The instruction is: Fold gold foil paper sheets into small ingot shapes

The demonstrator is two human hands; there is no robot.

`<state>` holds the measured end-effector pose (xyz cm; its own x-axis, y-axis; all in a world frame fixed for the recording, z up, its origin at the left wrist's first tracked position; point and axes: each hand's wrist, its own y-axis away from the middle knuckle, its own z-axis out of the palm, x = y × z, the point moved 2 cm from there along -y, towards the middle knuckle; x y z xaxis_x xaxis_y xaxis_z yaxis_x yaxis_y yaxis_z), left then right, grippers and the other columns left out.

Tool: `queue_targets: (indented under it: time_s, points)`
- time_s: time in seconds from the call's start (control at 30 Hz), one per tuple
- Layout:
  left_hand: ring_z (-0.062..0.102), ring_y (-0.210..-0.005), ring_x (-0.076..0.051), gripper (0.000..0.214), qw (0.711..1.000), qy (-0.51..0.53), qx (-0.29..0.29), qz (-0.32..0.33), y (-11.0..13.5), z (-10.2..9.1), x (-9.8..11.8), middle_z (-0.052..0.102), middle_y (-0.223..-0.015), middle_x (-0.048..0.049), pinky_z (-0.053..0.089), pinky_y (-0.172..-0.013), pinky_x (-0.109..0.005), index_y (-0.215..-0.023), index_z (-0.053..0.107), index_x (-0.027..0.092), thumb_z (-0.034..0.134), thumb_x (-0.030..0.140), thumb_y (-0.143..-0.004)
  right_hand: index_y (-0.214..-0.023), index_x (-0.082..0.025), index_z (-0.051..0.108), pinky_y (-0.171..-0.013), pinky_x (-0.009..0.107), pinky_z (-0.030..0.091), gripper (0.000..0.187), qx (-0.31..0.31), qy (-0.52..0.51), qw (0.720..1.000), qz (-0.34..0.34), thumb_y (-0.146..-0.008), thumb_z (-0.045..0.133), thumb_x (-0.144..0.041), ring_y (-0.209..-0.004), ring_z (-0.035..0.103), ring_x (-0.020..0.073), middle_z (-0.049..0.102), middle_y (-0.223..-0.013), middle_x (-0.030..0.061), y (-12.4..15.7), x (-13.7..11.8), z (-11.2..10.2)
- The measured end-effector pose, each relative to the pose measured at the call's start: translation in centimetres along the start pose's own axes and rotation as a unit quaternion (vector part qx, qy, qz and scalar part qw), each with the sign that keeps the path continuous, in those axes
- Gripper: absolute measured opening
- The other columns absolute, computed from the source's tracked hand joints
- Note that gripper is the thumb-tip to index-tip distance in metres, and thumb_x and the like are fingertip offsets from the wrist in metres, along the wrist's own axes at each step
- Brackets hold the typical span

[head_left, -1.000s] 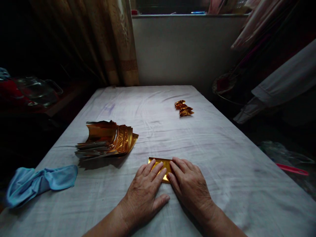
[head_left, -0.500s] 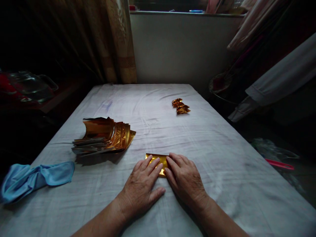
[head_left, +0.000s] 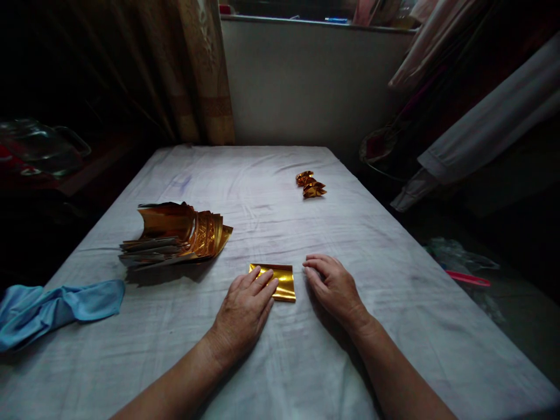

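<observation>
A folded gold foil sheet lies flat on the white cloth of the table. My left hand rests palm down with its fingers stretched over the sheet's left part, pressing it. My right hand lies just right of the sheet, fingers loosely curved and apart, touching nothing but the cloth. A fanned stack of gold foil sheets sits to the left. A few folded gold pieces lie farther back.
A crumpled blue cloth lies at the table's left edge. A glass jug stands off the table at the left. Curtains and a wall close the far end. Hanging clothes and a red-handled item fill the dim right side.
My right hand has slid off the gold sheet to its right side. My left hand stays on the sheet. The camera has tilted slightly, shifting the scene left and up.
</observation>
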<state>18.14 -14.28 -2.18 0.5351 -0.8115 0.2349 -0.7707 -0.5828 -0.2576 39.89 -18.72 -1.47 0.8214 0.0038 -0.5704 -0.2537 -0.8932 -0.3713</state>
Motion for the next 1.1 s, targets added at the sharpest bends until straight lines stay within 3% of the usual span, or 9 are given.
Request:
queue_targets:
  time_s: [0.2, 0.33, 0.47, 0.63, 0.87, 1.1]
  points:
    - [0.052, -0.129, -0.031, 0.036, 0.998, -0.041, -0.004, -0.042, -0.9, 0.1, 1.5, 0.06, -0.138, -0.0093, 0.044, -0.102, -0.05, -0.132, 0.059, 0.02, 0.048, 0.022, -0.098, -0.093, -0.021, 0.073, -0.09, 0.037, 0.052, 0.024, 0.006, -0.003, 0.999, -0.048, -0.093, 0.049, -0.024, -0.096, 0.066, 0.0215, 0.074, -0.102, 0.0084, 0.4, -1.2, 0.0]
    - [0.052, -0.127, -0.032, 0.035, 0.997, -0.055, -0.005, -0.044, -1.3, -0.1, 1.9, 0.061, -0.138, -0.0099, 0.046, -0.099, -0.049, -0.13, 0.06, 0.019, 0.046, 0.024, -0.099, -0.1, -0.022, 0.073, -0.088, 0.035, 0.051, 0.022, -0.078, 0.025, 0.99, -0.119, -0.094, 0.051, -0.02, -0.096, 0.064, 0.0204, 0.073, -0.104, 0.0066, 1.2, -3.0, -0.4]
    - [0.052, -0.128, -0.031, 0.036, 0.998, -0.056, -0.001, -0.04, -1.2, 0.1, 1.8, 0.06, -0.138, -0.009, 0.045, -0.101, -0.048, -0.132, 0.06, 0.02, 0.047, 0.025, -0.099, -0.114, -0.022, 0.069, -0.093, 0.04, 0.047, 0.026, -0.138, 0.105, 0.969, -0.174, -0.091, 0.057, -0.019, -0.109, 0.059, 0.0243, 0.07, -0.119, 0.0069, 2.6, -4.5, -0.6]
    - [0.049, -0.132, -0.033, 0.041, 0.998, -0.046, -0.01, -0.034, -0.8, 0.0, 1.4, 0.057, -0.142, -0.012, 0.041, -0.107, -0.051, -0.137, 0.056, 0.019, 0.048, 0.029, -0.098, -0.125, -0.019, 0.064, -0.095, 0.042, 0.043, 0.032, -0.125, 0.178, 0.959, -0.181, -0.095, 0.055, -0.026, -0.117, 0.056, 0.0273, 0.066, -0.13, 0.0085, 4.1, -4.4, -0.2]
    - [0.035, -0.144, -0.034, 0.055, 0.991, 0.002, -0.121, 0.065, 0.6, -1.1, -0.8, 0.038, -0.157, -0.0124, 0.032, -0.114, -0.054, -0.146, 0.046, 0.031, 0.058, 0.043, -0.094, -0.127, -0.022, 0.065, -0.096, 0.043, 0.04, 0.033, -0.131, 0.219, 0.952, -0.17, -0.097, 0.054, -0.03, -0.121, 0.055, 0.0294, 0.065, -0.132, 0.0078, 4.5, -4.7, 0.0]
    - [0.031, -0.146, -0.031, 0.054, 0.984, 0.013, -0.153, 0.085, 1.2, -2.1, -2.1, 0.038, -0.158, -0.0093, 0.025, -0.118, -0.055, -0.147, 0.045, 0.032, 0.053, 0.05, -0.096, -0.13, -0.02, 0.062, -0.097, 0.045, 0.04, 0.037, -0.154, 0.233, 0.949, -0.149, -0.097, 0.055, -0.033, -0.124, 0.054, 0.0305, 0.062, -0.137, 0.0099, 4.7, -5.2, 0.1]
